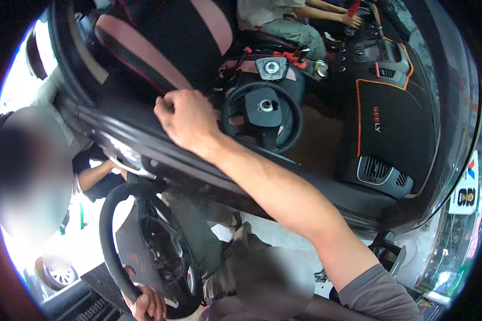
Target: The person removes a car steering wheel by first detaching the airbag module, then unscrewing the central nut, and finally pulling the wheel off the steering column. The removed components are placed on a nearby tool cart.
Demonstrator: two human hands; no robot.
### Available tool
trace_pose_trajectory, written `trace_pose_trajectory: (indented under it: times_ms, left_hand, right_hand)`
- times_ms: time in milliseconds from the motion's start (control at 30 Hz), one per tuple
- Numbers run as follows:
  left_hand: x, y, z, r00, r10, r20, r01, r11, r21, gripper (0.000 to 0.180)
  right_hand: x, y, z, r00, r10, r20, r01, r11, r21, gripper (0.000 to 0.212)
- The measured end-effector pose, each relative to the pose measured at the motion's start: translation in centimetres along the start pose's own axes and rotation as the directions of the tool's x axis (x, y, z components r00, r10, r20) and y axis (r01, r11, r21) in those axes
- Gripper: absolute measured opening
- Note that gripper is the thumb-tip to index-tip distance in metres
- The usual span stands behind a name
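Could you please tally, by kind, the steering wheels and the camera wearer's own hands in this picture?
Steering wheels: 2 (held wheel, wheel inside the car)
Wearer's own hands: 2 (left hand, right hand)
Total: 4

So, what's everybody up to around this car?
Someone beside the car has a loose steering wheel in their left hand, fingers around its rim, outside the car. Their right hand is up at the door frame; its grip isn't clear. A second wheel is inside, near the seat. Another person sits inside, hands by the dash, and one more stands at the left.
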State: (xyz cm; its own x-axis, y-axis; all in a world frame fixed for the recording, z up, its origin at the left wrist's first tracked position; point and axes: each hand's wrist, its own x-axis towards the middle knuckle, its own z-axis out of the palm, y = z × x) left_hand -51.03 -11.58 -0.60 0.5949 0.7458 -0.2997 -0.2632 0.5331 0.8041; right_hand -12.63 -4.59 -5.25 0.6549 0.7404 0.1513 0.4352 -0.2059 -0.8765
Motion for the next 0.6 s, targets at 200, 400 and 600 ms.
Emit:
trace_pose_trajectory:
  times_ms: [200, 400, 600]
  left_hand:
    - [0.1, -0.3, -0.3, 0.991, 0.003, -0.132, 0.000, 1.000, 0.020, 0.062]
    - [-0.8, 0.9, 0.7, 0.997, -0.070, -0.029, 0.071, 0.997, 0.042, 0.051]
    - [-4.6, -0.3, 0.2, 0.997, 0.057, -0.048, -0.046, 0.976, 0.211, 0.037]
  right_hand:
    - [0.7, 1.6, -0.1, 0.994, -0.085, -0.070, 0.087, 0.996, 0.023, 0.031]
    - [0.9, 0.9, 0.9, 0.987, -0.159, -0.036, 0.154, 0.980, -0.126, 0.044]
    - [2.3, 3.3, 1.2, 0.936, -0.325, -0.137, 0.307, 0.942, -0.136, 0.044]
